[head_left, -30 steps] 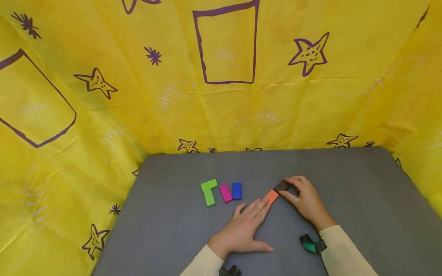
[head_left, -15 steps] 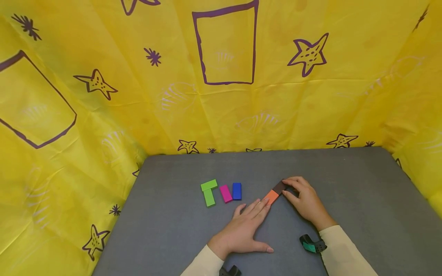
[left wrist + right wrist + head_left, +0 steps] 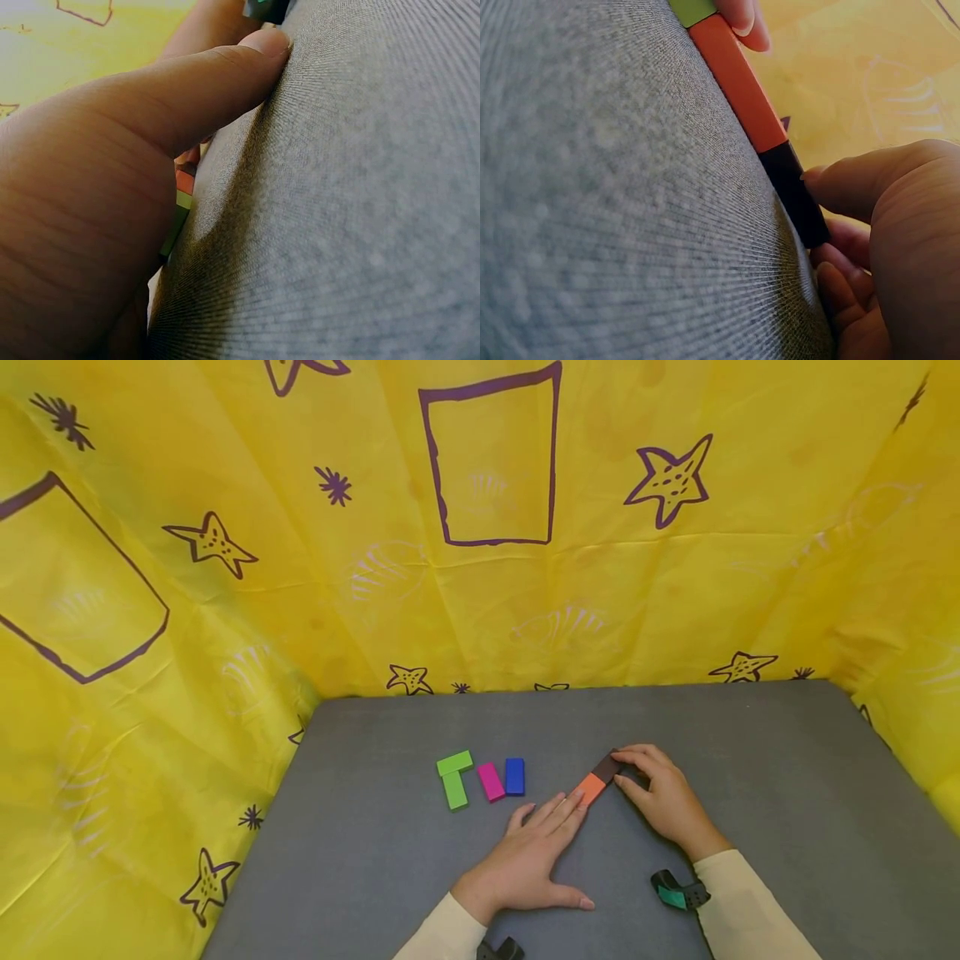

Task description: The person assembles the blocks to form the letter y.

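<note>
A dark brown block [image 3: 606,767] lies end to end with an orange block [image 3: 590,789] on the grey table. My right hand [image 3: 667,797] pinches the dark block between thumb and fingers at its far end. With fingers straight, my left hand [image 3: 525,864] rests over the near end of the orange block. A green block [image 3: 694,9] meets that end in the right wrist view; in the head view the left fingers hide it. The three form one slanting row, and the orange and dark ends touch.
Left of the row lie a blue block [image 3: 514,777], a pink block [image 3: 491,782] and two light green blocks [image 3: 454,780] set like a T. Yellow printed cloth [image 3: 487,610] stands behind the grey table [image 3: 360,860] and along its sides.
The dark block has turned slightly and shifted left into line with the orange block, closing a small gap. My right thumb has moved a little along with it; the left hand stays still.
</note>
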The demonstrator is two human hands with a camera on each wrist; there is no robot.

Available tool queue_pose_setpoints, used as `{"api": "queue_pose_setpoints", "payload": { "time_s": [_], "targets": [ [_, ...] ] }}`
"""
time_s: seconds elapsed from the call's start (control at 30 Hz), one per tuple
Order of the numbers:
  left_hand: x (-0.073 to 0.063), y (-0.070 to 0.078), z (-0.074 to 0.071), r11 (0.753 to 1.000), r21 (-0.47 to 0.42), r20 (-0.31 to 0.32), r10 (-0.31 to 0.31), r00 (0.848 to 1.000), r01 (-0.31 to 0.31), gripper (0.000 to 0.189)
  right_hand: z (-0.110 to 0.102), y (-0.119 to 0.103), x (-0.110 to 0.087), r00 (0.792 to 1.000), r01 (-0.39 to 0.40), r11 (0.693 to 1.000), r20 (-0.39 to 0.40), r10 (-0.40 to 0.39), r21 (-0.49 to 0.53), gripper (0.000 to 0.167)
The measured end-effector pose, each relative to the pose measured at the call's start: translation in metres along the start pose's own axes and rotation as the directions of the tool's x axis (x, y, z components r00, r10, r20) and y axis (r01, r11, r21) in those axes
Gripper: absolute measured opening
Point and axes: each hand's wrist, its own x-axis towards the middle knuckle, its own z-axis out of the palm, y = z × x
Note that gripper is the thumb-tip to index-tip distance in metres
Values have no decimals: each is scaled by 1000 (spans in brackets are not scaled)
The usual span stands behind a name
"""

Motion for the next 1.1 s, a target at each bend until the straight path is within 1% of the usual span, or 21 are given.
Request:
{"api": "queue_pose_setpoints", "payload": {
  "time_s": [0.07, 0.13, 0.2, 0.23, 0.27, 0.3, 0.33, 0.43, 0.47, 0.5, 0.53, 0.6, 0.67, 0.73, 0.8, 0.9, 0.93, 1.03, 1.1],
  "targets": [
    [0, 0, 0, 1000, -14, -4, 3, 1000, -3, 122, 0, 0, -1, 1000, 2, 1000, -1, -2, 3, 35],
    [0, -1, 0, 999, -51, -12, 3, 1000, -3, 124, 0, 1, -1, 1000, 7, 1000, -2, -7, 6, 35],
    [0, -3, 0, 992, -122, -28, -4, 1000, 1, 126, 0, 1, -2, 1000, 15, 1000, -5, -15, 8, 36],
    [0, -4, 0, 986, -165, -44, -10, 999, 2, 126, 0, 2, -2, 1000, 20, 1000, -7, -20, 10, 37],
    [0, -5, 0, 975, -224, -59, -19, 998, 5, 126, 1, 2, -2, 1000, 23, 1000, -8, -23, 12, 37],
    [0, -6, -1, 958, -285, -76, -31, 997, 8, 124, 0, 2, -2, 1000, 27, 1000, -10, -27, 12, 38],
    [0, -7, -1, 937, -349, -95, -47, 994, 11, 121, 0, 2, -2, 1000, 30, 999, -10, -30, 12, 39],
    [0, -10, -2, 856, -517, -163, -96, 982, -2, 112, 0, 2, -3, 1000, 29, 999, -1, -29, 17, 41],
    [0, -11, -2, 826, -563, -185, -112, 976, -12, 108, -1, 2, -4, 1000, 25, 999, 6, -25, 21, 42],
    [-1, -12, -1, 805, -593, -208, -127, 970, -22, 106, -1, 2, -4, 1000, 22, 1000, 13, -22, 21, 44],
    [-1, -13, -1, 784, -619, -233, -139, 963, -36, 103, -1, 2, -5, 1000, 18, 1000, 21, -19, 26, 46],
    [-2, -15, 0, 758, -648, -290, -154, 945, -75, 97, -1, 2, -7, 999, 8, 999, 42, -10, 37, 49],
    [-2, -17, 2, 738, -662, -350, -152, 924, -129, 91, 0, 1, -10, 998, 0, 999, 62, -3, 43, 53],
    [-1, -19, 3, 723, -665, -409, -147, 901, -184, 88, 1, 0, -12, 997, -6, 999, 78, 2, 45, 56],
    [-1, -22, 5, 712, -660, -463, -136, 876, -238, 85, 3, -2, -14, 996, -11, 999, 91, 6, 47, 58],
    [-1, -26, 6, 702, -652, -522, -139, 841, -288, 82, 5, -5, -18, 994, -8, 999, 107, 3, 48, 61],
    [-1, -27, 6, 696, -651, -538, -143, 831, -302, 81, 5, -6, -19, 993, -6, 999, 116, 0, 50, 61],
    [-1, -30, 4, 691, -641, -583, -154, 798, -335, 81, 6, -11, -23, 990, 12, 998, 140, -21, 62, 63],
    [-2, -32, 1, 688, -637, -605, -166, 778, -349, 83, 6, -14, -26, 986, 24, 997, 162, -35, 66, 64]
  ]
}}
